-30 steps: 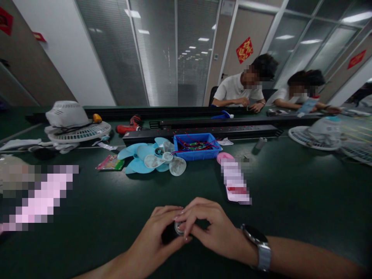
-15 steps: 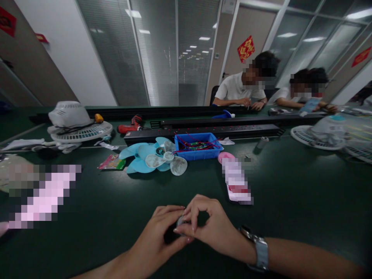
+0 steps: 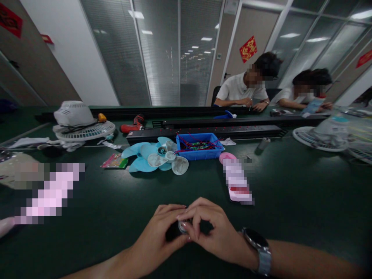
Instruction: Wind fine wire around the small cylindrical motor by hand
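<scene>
Near the front of the green table, my left hand [image 3: 162,228] curls its thumb and fingers around a small round grey part [image 3: 182,226] with a metallic look. Most of this part is hidden by the fingers, so its exact kind does not show. My right hand [image 3: 207,224] pinches at the part's exposed face with thumb and fingertips, touching the left fingers. On the right wrist sits a watch [image 3: 257,242]. Beyond the hands lie blue fan blades [image 3: 145,157] and a blue bin [image 3: 200,155] of wired circuit boards.
A phone [image 3: 236,180] lies ahead to the right, with a small metal cylinder [image 3: 264,143] farther back. Fan housings [image 3: 74,116] stand at both sides. A red power drill [image 3: 132,126] and long black bars [image 3: 203,131] lie behind. Two people [image 3: 244,89] sit across the table.
The right thumb and fingertips have shifted slightly over the grey part, and the thumb is more bent. The left hand keeps its hold. The whole view has shifted a little.
</scene>
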### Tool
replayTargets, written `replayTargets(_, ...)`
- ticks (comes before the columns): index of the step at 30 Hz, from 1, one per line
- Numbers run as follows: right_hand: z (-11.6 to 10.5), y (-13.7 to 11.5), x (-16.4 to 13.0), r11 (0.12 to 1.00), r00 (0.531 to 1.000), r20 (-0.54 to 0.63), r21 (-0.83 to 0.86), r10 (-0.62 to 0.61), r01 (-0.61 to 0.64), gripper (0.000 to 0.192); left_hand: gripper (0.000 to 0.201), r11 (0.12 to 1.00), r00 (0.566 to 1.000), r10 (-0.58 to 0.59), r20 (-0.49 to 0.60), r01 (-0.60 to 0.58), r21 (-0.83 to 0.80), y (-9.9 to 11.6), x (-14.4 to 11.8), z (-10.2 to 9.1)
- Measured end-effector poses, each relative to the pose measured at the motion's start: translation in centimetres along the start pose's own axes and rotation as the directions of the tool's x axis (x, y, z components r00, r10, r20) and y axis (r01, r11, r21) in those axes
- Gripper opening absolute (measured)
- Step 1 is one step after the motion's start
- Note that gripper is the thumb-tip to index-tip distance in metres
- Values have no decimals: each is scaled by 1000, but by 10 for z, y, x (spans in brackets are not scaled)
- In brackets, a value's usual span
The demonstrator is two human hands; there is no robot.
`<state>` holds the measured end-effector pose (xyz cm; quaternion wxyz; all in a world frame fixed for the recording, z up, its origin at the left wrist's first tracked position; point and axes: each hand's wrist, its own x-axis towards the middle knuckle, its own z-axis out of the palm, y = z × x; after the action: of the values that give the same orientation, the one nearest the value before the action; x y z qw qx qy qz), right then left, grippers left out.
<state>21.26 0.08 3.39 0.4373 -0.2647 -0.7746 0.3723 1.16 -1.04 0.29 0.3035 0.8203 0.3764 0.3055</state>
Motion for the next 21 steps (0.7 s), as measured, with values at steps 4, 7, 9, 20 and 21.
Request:
replayTargets(4, 0, 1, -3, 1000, 1000, 4, -18, -20, 20, 26, 36, 1000, 1000, 9, -9, -9, -7, 2, 0, 0)
replayTargets(7, 1, 2, -3, 1000, 1000, -15, 21, 20, -19, 29, 36, 1000, 1000, 2, -7, -2, -8, 2, 1, 0)
replayTargets(9, 2, 3, -1, 996, 996, -27, 39, 80, -79, 33, 38, 1000, 1000, -11, -2, 11, -7, 1, 2, 0)
replayTargets(20, 4, 6, 4, 980, 979, -56, 38, 198, -196, 38, 37, 998, 998, -59, 23, 59, -3, 3, 2, -1)
replayTargets(21, 3, 6, 3, 981, 980, -54, 35, 191, -189, 37, 37, 998, 998, -56, 21, 56, -9, 3, 2, -1)
